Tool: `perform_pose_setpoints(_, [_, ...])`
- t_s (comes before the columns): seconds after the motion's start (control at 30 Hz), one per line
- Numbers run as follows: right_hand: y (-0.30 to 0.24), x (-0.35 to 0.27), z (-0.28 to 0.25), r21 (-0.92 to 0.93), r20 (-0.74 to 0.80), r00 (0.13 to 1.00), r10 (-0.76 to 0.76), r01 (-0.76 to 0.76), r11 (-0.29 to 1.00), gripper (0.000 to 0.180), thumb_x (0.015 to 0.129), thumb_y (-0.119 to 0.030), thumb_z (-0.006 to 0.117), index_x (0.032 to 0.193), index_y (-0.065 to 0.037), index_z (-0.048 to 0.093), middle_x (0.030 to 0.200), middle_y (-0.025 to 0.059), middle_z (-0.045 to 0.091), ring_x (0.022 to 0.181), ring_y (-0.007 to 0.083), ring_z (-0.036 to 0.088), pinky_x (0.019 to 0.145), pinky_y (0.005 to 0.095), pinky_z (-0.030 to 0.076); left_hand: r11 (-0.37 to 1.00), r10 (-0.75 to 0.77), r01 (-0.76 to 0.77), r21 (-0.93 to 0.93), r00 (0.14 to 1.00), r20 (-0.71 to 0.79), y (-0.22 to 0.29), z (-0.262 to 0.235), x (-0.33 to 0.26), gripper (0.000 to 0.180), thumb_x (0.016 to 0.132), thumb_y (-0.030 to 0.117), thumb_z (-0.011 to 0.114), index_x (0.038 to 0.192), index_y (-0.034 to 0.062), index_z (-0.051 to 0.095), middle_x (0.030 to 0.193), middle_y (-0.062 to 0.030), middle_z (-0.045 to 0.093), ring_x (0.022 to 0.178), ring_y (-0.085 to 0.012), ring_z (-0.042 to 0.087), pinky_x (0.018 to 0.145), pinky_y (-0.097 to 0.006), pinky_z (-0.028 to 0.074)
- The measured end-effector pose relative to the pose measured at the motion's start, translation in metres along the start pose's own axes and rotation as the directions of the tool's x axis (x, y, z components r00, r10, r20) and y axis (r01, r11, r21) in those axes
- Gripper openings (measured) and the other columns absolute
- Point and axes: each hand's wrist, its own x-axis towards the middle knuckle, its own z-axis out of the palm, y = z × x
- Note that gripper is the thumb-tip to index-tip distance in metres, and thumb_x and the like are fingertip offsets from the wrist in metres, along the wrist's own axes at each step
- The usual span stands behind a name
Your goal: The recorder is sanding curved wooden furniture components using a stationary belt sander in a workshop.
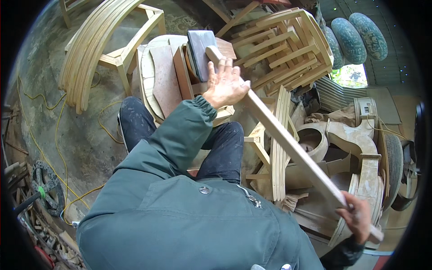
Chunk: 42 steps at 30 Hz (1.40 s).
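A long pale wooden bar [288, 140] runs slantwise from the upper middle to the lower right. My right hand [357, 215] is wrapped around the bar close to its lower end. Near its upper end, my left hand [225, 86] lies over the bar with fingers stretched out and thumb apart. The bar's rounded tip lies against a grey, flat-faced block [202, 48], whose lower part is hidden behind my left hand. Beside that block, brown wooden boards [163, 72] sit on a rounded pale wooden piece [147, 85] between my knees.
Curved slats [92, 54] stand against a wooden frame at the upper left. More wooden frames [288, 49] are piled at the upper right. Curved pieces [280, 153] stand under the bar, and a large carved part [355, 139] is at right. Yellow cable [65, 153] trails across the floor.
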Motion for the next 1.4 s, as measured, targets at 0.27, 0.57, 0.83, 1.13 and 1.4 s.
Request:
perform_pose_setpoints(0.27, [0.021, 0.026, 0.166, -0.071, 0.055, 0.992, -0.118, 0.122, 0.99, 0.062, 0.081, -0.03, 0.084, 0.138, -0.019, 0.063, 0.084, 0.0148, 0.073, 0.075, 0.0338, 0.073, 0.066, 0.0444, 0.056, 0.963, 0.164, -0.143, 0.227, 0.983, -0.077, -0.039, 0.022, 0.017, 0.074, 0.1, 0.051, 0.051, 0.15, -0.0034, 0.043, 0.167, -0.0271, 0.022, 0.16, -0.0405, 0.009, 0.125, -0.067, 0.004])
perform_pose_setpoints(0.57, [-0.022, 0.073, 0.204, 0.083, 0.002, 0.987, -0.162, 0.161, 0.983, 0.061, 0.085, -0.029, 0.081, 0.142, -0.018, 0.06, 0.092, 0.0163, 0.075, 0.077, 0.0354, 0.073, 0.068, 0.045, 0.056, 0.923, 0.17, -0.138, 0.36, 0.984, -0.059, -0.087, -0.008, 0.064, 0.075, 0.103, 0.052, 0.047, 0.155, -0.0014, 0.039, 0.169, -0.0254, 0.023, 0.161, -0.0383, 0.011, 0.126, -0.064, 0.008])
perform_pose_setpoints(0.83, [-0.064, 0.121, 0.225, 0.047, -0.039, 0.986, -0.159, 0.161, 0.986, 0.068, 0.088, -0.029, 0.079, 0.15, -0.021, 0.053, 0.094, 0.0159, 0.075, 0.079, 0.0375, 0.073, 0.068, 0.0465, 0.055, 0.883, 0.18, -0.152, 0.444, 0.983, -0.021, -0.13, -0.038, 0.125, 0.074, 0.106, 0.056, 0.039, 0.158, 0.003, 0.038, 0.172, -0.0204, 0.019, 0.162, -0.0334, 0.007, 0.128, -0.06, 0.01])
perform_pose_setpoints(1.13, [-0.059, 0.115, 0.234, 0.157, -0.051, 0.971, -0.233, 0.239, 0.958, 0.079, 0.091, -0.027, 0.075, 0.16, -0.023, 0.037, 0.096, 0.0176, 0.073, 0.082, 0.0421, 0.071, 0.07, 0.0501, 0.055, 0.817, 0.217, -0.137, 0.561, 0.973, -0.078, -0.161, -0.057, 0.157, 0.075, 0.105, 0.058, 0.04, 0.16, 0.0071, 0.036, 0.174, -0.0166, 0.017, 0.163, -0.0312, 0.007, 0.129, -0.059, 0.007])
perform_pose_setpoints(1.4, [0.019, 0.011, 0.247, 0.251, 0.058, 0.988, -0.142, 0.123, 0.96, 0.068, 0.088, -0.021, 0.079, 0.151, -0.019, 0.053, 0.102, 0.017, 0.075, 0.086, 0.0384, 0.073, 0.072, 0.0454, 0.057, 0.808, 0.117, -0.068, 0.585, 0.992, -0.046, -0.1, -0.017, 0.08, 0.086, 0.104, 0.059, 0.044, 0.163, -0.001, 0.024, 0.171, -0.0279, 0.013, 0.162, -0.0403, 0.001, 0.126, -0.065, 0.006])
